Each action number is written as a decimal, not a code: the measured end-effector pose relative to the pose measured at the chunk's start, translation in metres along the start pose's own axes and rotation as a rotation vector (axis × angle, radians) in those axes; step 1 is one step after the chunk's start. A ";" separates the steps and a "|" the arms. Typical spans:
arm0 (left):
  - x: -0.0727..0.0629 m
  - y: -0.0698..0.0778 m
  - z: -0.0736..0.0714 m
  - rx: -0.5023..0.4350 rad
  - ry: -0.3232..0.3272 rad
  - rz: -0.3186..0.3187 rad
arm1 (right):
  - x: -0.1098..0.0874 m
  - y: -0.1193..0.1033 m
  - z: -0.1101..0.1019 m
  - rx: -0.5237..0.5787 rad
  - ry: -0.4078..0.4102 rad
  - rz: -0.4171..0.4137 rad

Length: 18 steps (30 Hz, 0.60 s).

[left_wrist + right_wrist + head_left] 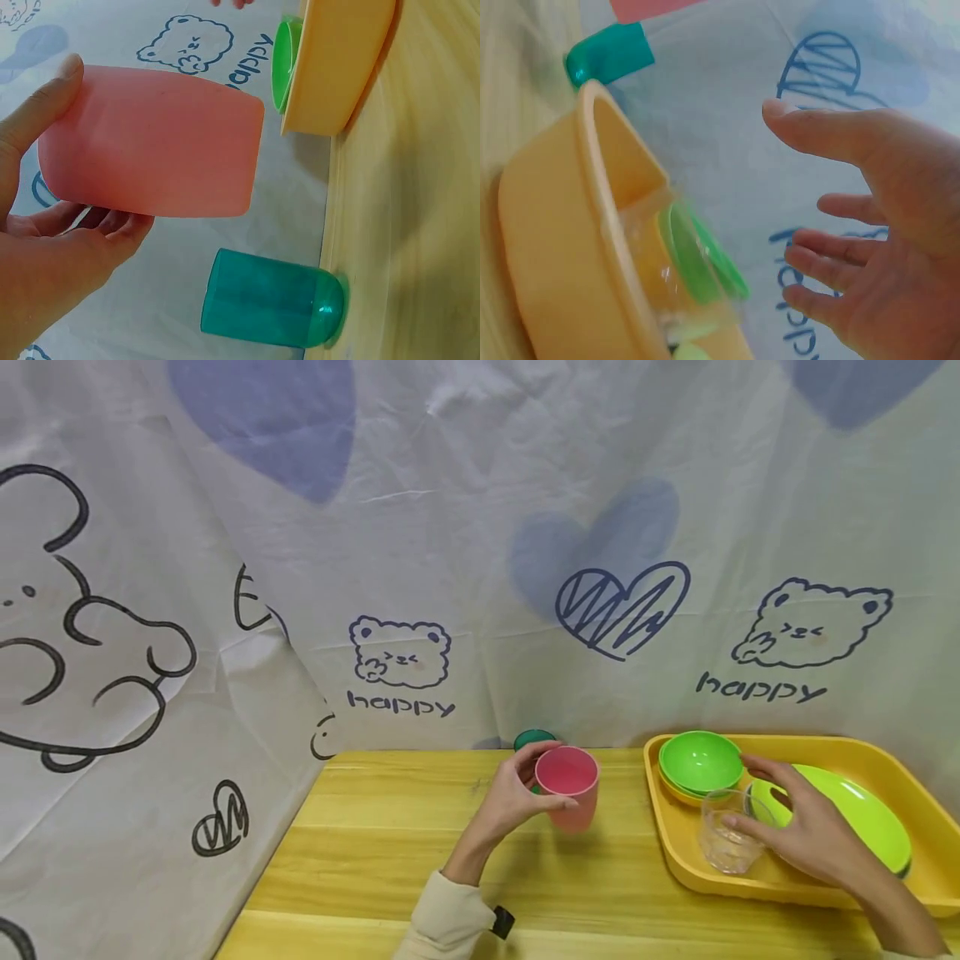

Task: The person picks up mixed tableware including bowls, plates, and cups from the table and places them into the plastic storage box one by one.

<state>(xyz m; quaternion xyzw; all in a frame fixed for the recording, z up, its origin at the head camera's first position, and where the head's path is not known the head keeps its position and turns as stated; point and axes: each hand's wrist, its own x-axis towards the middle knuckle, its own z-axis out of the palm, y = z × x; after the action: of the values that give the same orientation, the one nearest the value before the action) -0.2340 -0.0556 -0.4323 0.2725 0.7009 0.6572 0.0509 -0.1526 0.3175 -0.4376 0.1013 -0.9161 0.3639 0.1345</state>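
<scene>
My left hand (517, 789) grips a pink cup (581, 802), thumb and fingers on opposite sides of it. The left wrist view shows this cup (157, 142) raised above the wooden table. Just behind it stands a teal cup (262, 300), mostly hidden in the head view. On the right, my right hand (813, 827) hovers over the yellow tray with fingers spread, holding nothing. In the right wrist view a gap shows between that hand (885, 232) and the clear cup (667, 262), which stands inside the tray.
The yellow tray (693, 878) sits on the right of the wooden table (360, 860). Stacked green bowls (701, 762) stand at its back left, over a yellow one. Lime-green plates (862, 814) lie beside them. A printed cloth (480, 568) hangs behind the table.
</scene>
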 end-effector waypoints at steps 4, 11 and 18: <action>-0.005 0.001 -0.005 -0.004 -0.008 -0.005 | 0.004 -0.017 0.004 0.035 -0.030 -0.009; -0.011 0.003 -0.010 -0.028 -0.009 -0.008 | 0.008 -0.039 0.019 0.117 -0.031 -0.094; -0.017 0.006 -0.011 0.027 -0.006 -0.018 | 0.018 -0.057 0.035 0.166 -0.054 -0.147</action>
<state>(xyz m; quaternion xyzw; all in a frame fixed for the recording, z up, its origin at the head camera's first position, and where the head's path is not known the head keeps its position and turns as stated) -0.2220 -0.0733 -0.4301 0.2690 0.7118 0.6464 0.0551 -0.1596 0.2511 -0.4194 0.1889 -0.8762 0.4248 0.1271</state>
